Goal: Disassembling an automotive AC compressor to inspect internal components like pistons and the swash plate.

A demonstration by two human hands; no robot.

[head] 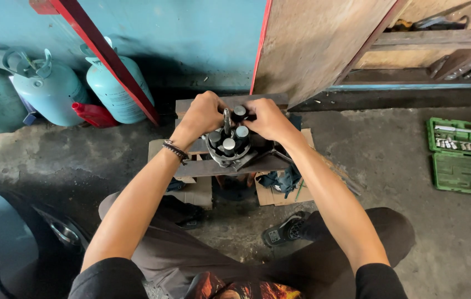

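A round metal assembly (230, 148) with several short dark pistons standing up in it rests on wooden blocks (221, 166) on the floor. My left hand (203, 113) grips its far left side, fingers curled over the rim. My right hand (268, 119) is closed around one piston (240, 113) at the far top of the assembly. A thin metal rod stands up between the two hands. A dark bracelet sits on my left wrist.
Pale blue gas cylinders (47, 91) and a red bottle (94, 114) stand at the left wall. A red bar (108, 61) leans across them. An open green socket-set case (465, 156) lies at right. Cardboard, rags and a sandal (286, 228) lie near my knees.
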